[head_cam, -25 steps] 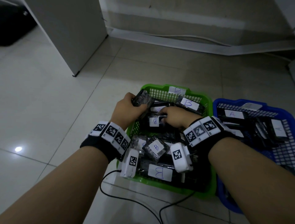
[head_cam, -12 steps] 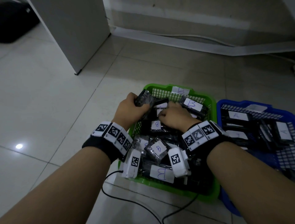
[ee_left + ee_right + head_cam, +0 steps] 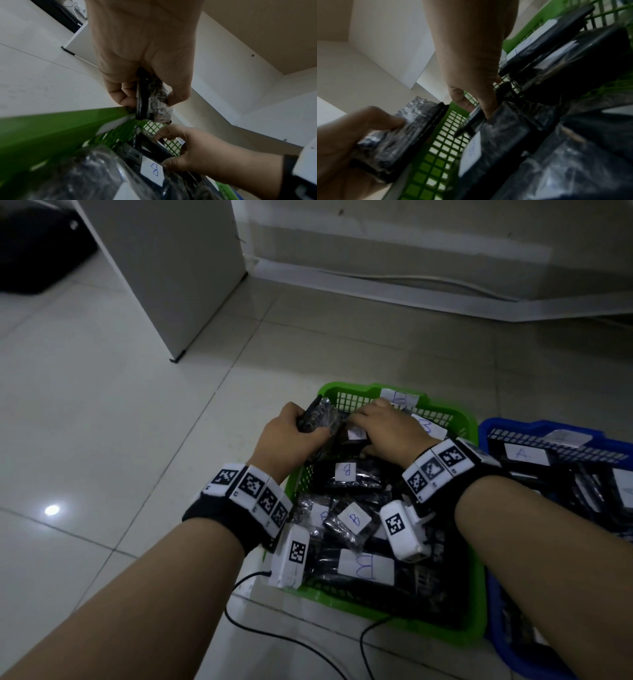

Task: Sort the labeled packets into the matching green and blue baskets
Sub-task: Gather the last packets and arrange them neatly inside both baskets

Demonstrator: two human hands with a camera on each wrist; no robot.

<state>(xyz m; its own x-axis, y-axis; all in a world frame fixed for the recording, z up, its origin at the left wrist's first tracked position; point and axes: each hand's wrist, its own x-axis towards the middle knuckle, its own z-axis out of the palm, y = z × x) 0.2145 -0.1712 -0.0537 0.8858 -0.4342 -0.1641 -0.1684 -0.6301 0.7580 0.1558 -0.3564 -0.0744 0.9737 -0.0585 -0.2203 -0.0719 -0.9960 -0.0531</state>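
Packets in crinkled clear wrap are what both hands work on: the left hand (image 3: 287, 436) grips one dark packet (image 3: 317, 414) on edge, fingers and thumb curled round it, just above the far left corner of the green basket (image 3: 476, 604); its label is turned away, so its letter cannot be read. The right hand (image 3: 387, 429) reaches down into the far end of the same basket, and the left wrist view shows its fingers (image 3: 164, 135) and thumb pinching the top edge of another upright packet (image 3: 154, 150) that carries a white label marked B. Around the hands the green basket is piled with dark packets whose readable labels say B, and a B tag is fixed on its far rim. Touching its right side, the blue basket (image 3: 534, 428) holds packets with an A visible on one label. No loose packets lie on the floor tiles (image 3: 102, 440) in view, so the sorting looks nearly done; what seems left is placing the held packet and perhaps checking the pile for strays.
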